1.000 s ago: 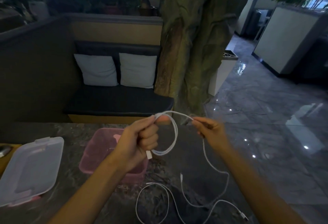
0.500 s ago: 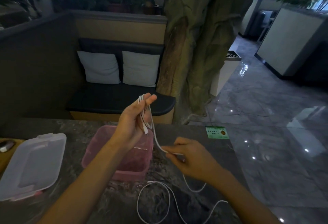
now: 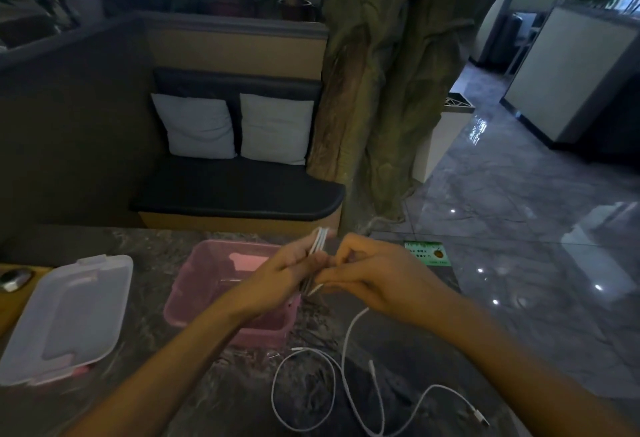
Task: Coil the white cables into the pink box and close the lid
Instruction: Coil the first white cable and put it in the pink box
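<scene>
Cable [image 3: 318, 246] first: it's thin and white, and you've got several strands folded into a tight flat bundle that pokes up above your fingers, right over the near-right corner of the pink box [image 3: 211, 263]. From the bottom of the bundle a short white tip sticks out, and one strand drops down under your right wrist to the dark marbled table [image 3: 214, 388], where the slack lies in open loops in front of the box. There look to be two cables down there (at least three plug ends show on the table, so I can't sort out exactly which strand belongs to which).

Your left hand [image 3: 277, 281] is clenched around the bundle, thumb pressing the strands against the curled fingers. Your right hand [image 3: 377, 281] is closed too, fingertips pinched in against the bundle just beside your left thumb, the two hands touching. Whether the right is actually gripping a strand or just pressing on the bundle, I can't tell from this angle.

The box itself is open, translucent pink, with nothing clearly inside. Its clear lid [image 3: 65, 319] lies flat on the table well off to the left, apart from the box.
</scene>
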